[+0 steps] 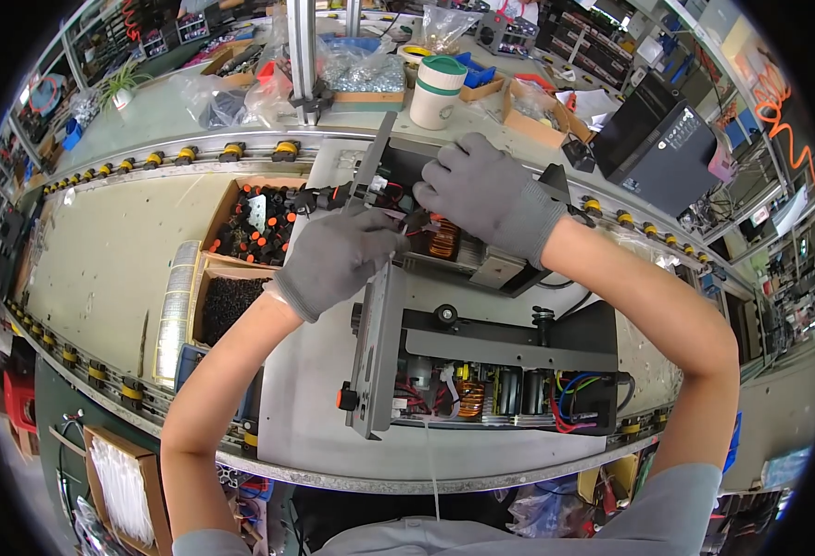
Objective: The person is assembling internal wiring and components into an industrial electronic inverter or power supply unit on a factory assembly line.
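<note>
Both my hands wear grey gloves and work over the farther of two open dark metal units, which has a copper coil inside. My left hand is at the unit's front panel end, its fingers closed by some thin wires. Close beside it, my right hand reaches in from above with curled fingers. Whatever sits in either grip is hidden or too small to name. Nearer to me lies the second open unit, showing colored wires, another copper coil and an orange-black knob.
Left of the units stand a cardboard box of black and orange knobs and a box of small black parts. A cup with a green lid is behind. Rollers line the bench edges. At right rises a black case.
</note>
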Available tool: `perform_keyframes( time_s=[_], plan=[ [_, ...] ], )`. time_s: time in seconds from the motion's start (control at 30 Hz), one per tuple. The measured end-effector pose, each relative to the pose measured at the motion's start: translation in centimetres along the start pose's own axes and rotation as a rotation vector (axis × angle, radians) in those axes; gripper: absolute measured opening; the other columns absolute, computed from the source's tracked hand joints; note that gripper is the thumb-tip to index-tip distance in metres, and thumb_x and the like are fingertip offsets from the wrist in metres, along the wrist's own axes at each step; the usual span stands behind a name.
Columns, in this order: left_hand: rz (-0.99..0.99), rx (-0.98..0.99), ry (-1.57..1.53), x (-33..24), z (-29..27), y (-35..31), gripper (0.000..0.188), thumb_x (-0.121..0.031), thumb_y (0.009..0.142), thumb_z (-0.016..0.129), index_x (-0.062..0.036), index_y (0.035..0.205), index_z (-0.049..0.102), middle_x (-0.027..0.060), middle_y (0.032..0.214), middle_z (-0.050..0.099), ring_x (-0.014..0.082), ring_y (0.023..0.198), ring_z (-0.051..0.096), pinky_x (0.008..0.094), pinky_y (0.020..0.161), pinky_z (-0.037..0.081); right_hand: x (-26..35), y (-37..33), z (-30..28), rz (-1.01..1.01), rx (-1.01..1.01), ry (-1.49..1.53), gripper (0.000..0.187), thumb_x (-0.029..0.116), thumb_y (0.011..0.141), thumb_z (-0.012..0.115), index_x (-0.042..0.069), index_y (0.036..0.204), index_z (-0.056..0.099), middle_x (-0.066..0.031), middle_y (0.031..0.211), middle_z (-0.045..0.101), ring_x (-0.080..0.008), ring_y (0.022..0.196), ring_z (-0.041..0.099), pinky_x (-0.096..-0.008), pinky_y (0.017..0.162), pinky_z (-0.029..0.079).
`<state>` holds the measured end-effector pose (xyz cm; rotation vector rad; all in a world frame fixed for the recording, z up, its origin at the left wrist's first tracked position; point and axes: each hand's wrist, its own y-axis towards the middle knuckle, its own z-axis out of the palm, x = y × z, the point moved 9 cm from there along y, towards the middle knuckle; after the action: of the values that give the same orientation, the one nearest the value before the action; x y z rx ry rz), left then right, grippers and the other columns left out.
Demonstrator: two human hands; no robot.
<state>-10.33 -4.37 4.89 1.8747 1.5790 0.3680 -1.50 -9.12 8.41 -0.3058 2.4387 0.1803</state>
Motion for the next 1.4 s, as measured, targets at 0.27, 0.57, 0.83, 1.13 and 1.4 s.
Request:
perform_keyframes(
  time_s=[0.27, 0.57, 0.83, 1.13, 1.4],
  plan=[
    [-0.595, -0.254, -1.152, 3.5, -0.1, -2.6, 0.029, -0.024, 0.101, 0.054, 0.0018, 0.113, 0.059, 0.0075, 0.102, 0.066, 0.0134, 0.092, 0.061, 0.0265, 0.082, 0.048, -0.7, -3.4, -2.9, 0.06, 0.089, 0.031, 0.025, 0.022, 0.079, 0.067, 0.018, 0.103, 0.062, -0.0032, 0.092, 0.058, -0.0232, 0.09, 0.061, -0.0361, 0.076, 0.047],
    [-0.274, -0.252, -0.259, -15.4, -7.8, -11.6, 0.029, -0.011, 0.077, 0.063, -0.0107, 0.106, 0.067, 0.0025, 0.082, 0.059, 0.0176, 0.069, 0.061, 0.0313, 0.054, 0.048, 7.6, -12.0, -16.1, -0.032, -0.415, -0.092, 0.031, 0.026, 0.073, 0.071, 0.026, 0.103, 0.065, 0.0043, 0.093, 0.054, -0.0165, 0.093, 0.057, -0.0356, 0.098, 0.047],
    [-0.314, -0.09, -0.111, -19.9, 0.0, -13.0, 0.039, -0.014, 0.075, 0.072, -0.0226, 0.112, 0.068, -0.002, 0.082, 0.062, 0.014, 0.065, 0.063, 0.0279, 0.049, 0.048, 13.1, -11.3, -12.8, -0.188, -0.302, -0.061, 0.025, 0.021, 0.077, 0.063, 0.02, 0.102, 0.064, 0.0045, 0.094, 0.054, -0.0136, 0.099, 0.056, -0.0353, 0.105, 0.045],
    [-0.389, -0.091, -0.191, -19.5, -0.3, -13.2, 0.031, -0.012, 0.076, 0.072, -0.0199, 0.106, 0.07, -0.0014, 0.086, 0.065, 0.0175, 0.066, 0.064, 0.0301, 0.053, 0.051, 14.2, -10.0, -11.9, -0.194, -0.254, 0.187, 0.019, 0.021, 0.08, 0.059, 0.014, 0.098, 0.062, 0.001, 0.091, 0.056, -0.0174, 0.098, 0.058, -0.0343, 0.096, 0.047],
    [-0.253, -0.19, -0.393, -19.8, -7.6, -9.6, 0.019, -0.008, 0.082, 0.068, -0.0032, 0.101, 0.07, 0.0071, 0.083, 0.064, 0.0198, 0.064, 0.064, 0.0309, 0.053, 0.05, 7.8, -13.5, -16.1, 0.026, -0.086, 0.179, 0.021, 0.021, 0.077, 0.065, 0.017, 0.098, 0.063, 0.0021, 0.084, 0.056, -0.0195, 0.082, 0.057, -0.0339, 0.073, 0.045]
  ],
)
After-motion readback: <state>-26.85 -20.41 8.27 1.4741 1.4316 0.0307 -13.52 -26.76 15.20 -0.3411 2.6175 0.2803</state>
